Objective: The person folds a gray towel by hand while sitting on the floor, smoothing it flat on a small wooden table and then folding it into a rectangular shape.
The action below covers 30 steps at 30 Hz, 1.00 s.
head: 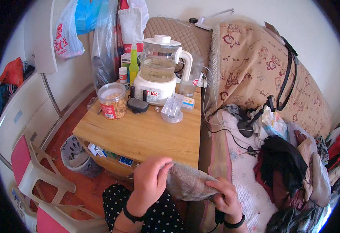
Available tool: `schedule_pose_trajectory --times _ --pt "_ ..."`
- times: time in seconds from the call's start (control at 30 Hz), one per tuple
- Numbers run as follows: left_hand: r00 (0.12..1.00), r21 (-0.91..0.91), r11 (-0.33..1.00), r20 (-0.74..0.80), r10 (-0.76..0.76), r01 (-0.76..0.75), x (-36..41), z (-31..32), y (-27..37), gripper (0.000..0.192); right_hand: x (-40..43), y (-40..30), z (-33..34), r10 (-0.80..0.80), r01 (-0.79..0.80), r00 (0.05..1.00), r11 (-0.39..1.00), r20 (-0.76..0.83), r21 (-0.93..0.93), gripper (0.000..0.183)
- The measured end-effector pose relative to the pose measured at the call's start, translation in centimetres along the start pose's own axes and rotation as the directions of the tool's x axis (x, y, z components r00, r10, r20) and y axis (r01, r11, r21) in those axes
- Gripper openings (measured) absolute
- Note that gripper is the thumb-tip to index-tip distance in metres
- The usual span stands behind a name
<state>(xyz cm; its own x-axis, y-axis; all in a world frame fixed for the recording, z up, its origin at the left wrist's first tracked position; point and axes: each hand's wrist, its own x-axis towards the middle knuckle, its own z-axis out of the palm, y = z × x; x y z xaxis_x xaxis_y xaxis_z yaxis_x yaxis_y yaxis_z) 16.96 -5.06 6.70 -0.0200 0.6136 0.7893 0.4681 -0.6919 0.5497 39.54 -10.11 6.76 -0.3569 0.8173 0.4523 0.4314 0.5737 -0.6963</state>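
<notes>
A greyish-brown cloth (190, 182) is stretched between my two hands, just off the near edge of a wooden table (146, 131) and above my lap. My left hand (152, 180) pinches its left upper corner between thumb and fingers. At the opposite end, my right hand (223, 196) grips the cloth with the fingers bent over it. Both wrists wear black bands. Under the cloth lie my black polka-dot clothes (161, 212). Part of the cloth's left edge is hidden behind my left hand.
The table bears a glass electric kettle (158, 68) on a lit base, a snack jar (111, 102), a black device (137, 104) and blister packs (172, 107). A bin (79, 157) and chairs (46, 177) stand left. Right is a bed (245, 186) with piled clothes (283, 163) and cables.
</notes>
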Motion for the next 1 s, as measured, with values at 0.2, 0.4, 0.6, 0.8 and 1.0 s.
schedule_pose_trajectory --times 0.2,0.4,0.6,0.8,1.0 --pt "0.996 0.453 0.890 0.087 0.023 -0.060 2.1 4.4 -3.1 0.025 1.0 1.8 2.4 0.147 -0.120 0.980 0.974 0.133 -0.191 0.061" --pt "0.942 0.524 0.851 0.303 -0.146 -0.037 -2.2 6.2 -0.6 0.042 0.7 4.6 4.0 0.304 -0.270 0.940 0.940 0.155 -0.206 0.064" --pt "0.896 0.468 0.871 0.437 -0.081 -0.150 -3.0 7.9 -1.9 0.052 1.0 5.4 3.8 0.283 -0.264 0.953 0.951 0.109 -0.160 0.064" --pt "0.879 0.472 0.870 0.465 -0.106 -0.145 -2.1 8.1 -2.3 0.050 1.4 5.8 4.3 0.330 -0.329 0.942 0.944 0.062 -0.022 0.061" --pt "0.871 0.498 0.853 0.477 -0.117 -0.158 -2.9 7.1 -1.8 0.055 0.9 5.4 4.0 0.310 -0.300 0.945 0.948 0.101 -0.103 0.061"
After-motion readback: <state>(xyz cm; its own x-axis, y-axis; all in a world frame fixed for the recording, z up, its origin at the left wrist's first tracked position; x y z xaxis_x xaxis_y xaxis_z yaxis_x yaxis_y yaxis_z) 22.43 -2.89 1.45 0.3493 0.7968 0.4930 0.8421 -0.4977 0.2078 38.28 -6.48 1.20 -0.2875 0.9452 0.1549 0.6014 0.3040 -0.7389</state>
